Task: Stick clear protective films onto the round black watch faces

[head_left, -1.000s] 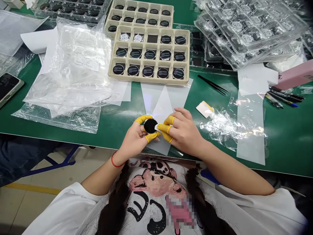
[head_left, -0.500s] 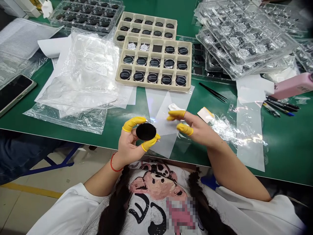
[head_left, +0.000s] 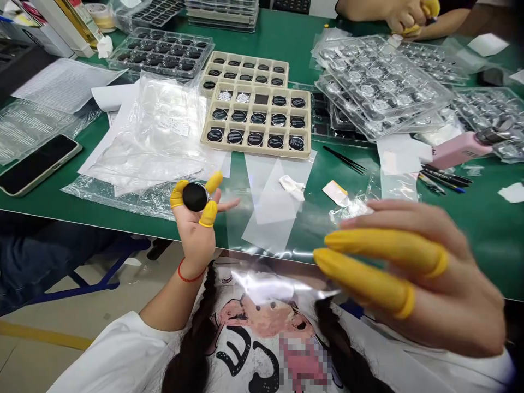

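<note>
My left hand [head_left: 196, 229], with yellow finger cots, grips a round black disc with a silvery rim [head_left: 195, 197], like a watch face, by its edge above the table's near side. Close to the camera, my right hand [head_left: 413, 267] is raised at the right, slightly blurred, two yellow finger cots stretched side by side. A clear plastic film [head_left: 266, 286] catches the light by its fingertips and hangs over the table edge and my shirt. The fingers seem to pinch its corner. Beyond the hands, a cream compartment tray [head_left: 256, 151] holds several similar round pieces.
Stacked clear trays [head_left: 385, 82] stand at the back right, near a co-worker's hands [head_left: 409, 19]. Black tweezers [head_left: 344, 159], a white cloth [head_left: 291, 187], pens [head_left: 446, 177] and a pink bottle [head_left: 460, 151] lie around. A phone [head_left: 39, 164] and plastic bags [head_left: 155, 125] occupy the left.
My left hand has moved left with the disc and turned it. My right hand has come up and right, toward the camera, and the clear film now shows beside it. The view has tilted up.
</note>
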Motion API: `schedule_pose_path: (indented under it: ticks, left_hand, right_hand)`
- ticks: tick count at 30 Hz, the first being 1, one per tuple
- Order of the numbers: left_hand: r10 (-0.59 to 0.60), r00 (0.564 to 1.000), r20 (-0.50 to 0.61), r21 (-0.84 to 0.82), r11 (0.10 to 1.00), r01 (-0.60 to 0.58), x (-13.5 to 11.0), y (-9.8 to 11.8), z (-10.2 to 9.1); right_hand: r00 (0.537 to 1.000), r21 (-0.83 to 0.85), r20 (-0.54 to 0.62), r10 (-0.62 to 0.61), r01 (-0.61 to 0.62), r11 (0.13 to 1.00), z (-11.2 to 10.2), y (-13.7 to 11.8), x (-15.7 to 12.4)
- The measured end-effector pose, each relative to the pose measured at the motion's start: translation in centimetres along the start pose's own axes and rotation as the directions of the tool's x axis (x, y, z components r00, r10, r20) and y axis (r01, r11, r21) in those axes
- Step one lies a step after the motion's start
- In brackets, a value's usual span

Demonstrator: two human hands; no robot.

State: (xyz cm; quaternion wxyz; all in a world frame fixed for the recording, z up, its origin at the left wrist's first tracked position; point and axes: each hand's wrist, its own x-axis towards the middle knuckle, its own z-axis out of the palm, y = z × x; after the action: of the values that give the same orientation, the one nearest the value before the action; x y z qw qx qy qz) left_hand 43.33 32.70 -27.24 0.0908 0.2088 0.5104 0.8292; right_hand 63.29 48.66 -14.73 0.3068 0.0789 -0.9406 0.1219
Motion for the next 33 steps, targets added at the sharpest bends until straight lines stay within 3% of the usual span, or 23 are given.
schedule_pose_path:
  ticks: [2,5,7,9,11,13,14,16,19,21,23,26,28,30,33]
  left_hand:
    - [-0.136,0.989,0.049,0.014,0.991,0.136,0.3,-0.4,-0.4]
    - [-0.320,0.941,0.106,0.125,0.943,0.307,0.4,-1.1,-0.7]
    - [-0.352,0.929,0.118,0.185,0.927,0.327,0.3,-1.5,-0.8]
    - [-0.312,0.937,0.159,0.196,0.940,0.280,0.1,-1.5,-0.7]
    - [-0.251,0.940,0.231,0.188,0.959,0.210,-0.1,-1.4,-0.5]
    - [-0.190,0.935,0.298,0.180,0.974,0.141,-0.3,-1.1,-0.2]
    - [-0.162,0.932,0.324,0.175,0.978,0.110,-0.4,-0.9,-0.1]
    - [-0.122,0.925,0.360,0.156,0.985,0.070,-0.7,-0.7,0.1]
    - [-0.125,0.926,0.357,0.122,0.989,0.086,-1.0,-0.5,0.4]
    - [-0.196,0.927,0.318,0.094,0.980,0.175,-1.1,-0.6,0.5]
    - [-0.324,0.906,0.274,0.053,0.945,0.322,-0.9,-0.6,0.7]
    - [-0.540,0.808,0.238,0.008,0.833,0.554,-0.5,-0.5,1.3]
    - [-0.629,0.744,0.223,0.010,0.765,0.644,-0.2,-0.3,1.6]
    - [-0.654,0.728,0.204,0.012,0.746,0.666,0.1,-0.2,1.8]
    - [-0.643,0.742,0.189,0.020,0.758,0.652,0.2,-0.2,1.8]
  right_hand:
    - [0.988,0.035,0.118,-0.104,0.100,0.994,-0.4,-1.1,-0.4]
    - [0.938,0.125,0.330,-0.109,0.071,0.990,0.0,-1.3,-0.8]
    - [0.897,0.235,0.423,-0.131,0.031,0.971,0.8,-0.3,-1.1]
    - [0.876,0.378,0.458,-0.152,-0.037,0.925,2.0,1.4,-1.3]
    - [0.917,0.427,0.395,-0.054,-0.131,0.894,3.6,3.6,-1.4]
    - [0.952,0.365,0.260,0.164,-0.254,0.895,5.4,5.6,-1.3]
    - [0.940,0.328,0.214,0.265,-0.325,0.887,6.2,6.4,-1.2]
    - [0.896,0.317,0.244,0.372,-0.436,0.842,7.7,7.6,-0.9]
    - [0.829,0.410,0.409,0.381,-0.540,0.735,8.9,8.2,-0.4]
    - [0.822,0.450,0.425,0.379,-0.555,0.700,9.1,8.0,-0.2]
    - [0.844,0.456,0.378,0.380,-0.527,0.717,8.9,7.7,-0.2]
    - [0.895,0.422,0.270,0.356,-0.442,0.791,8.7,7.4,-0.5]
    - [0.920,0.386,0.209,0.331,-0.389,0.837,8.7,7.2,-0.6]
    - [0.930,0.354,0.184,0.317,-0.363,0.862,8.6,7.1,-0.6]
    - [0.929,0.350,0.186,0.319,-0.366,0.862,8.5,6.9,-0.6]
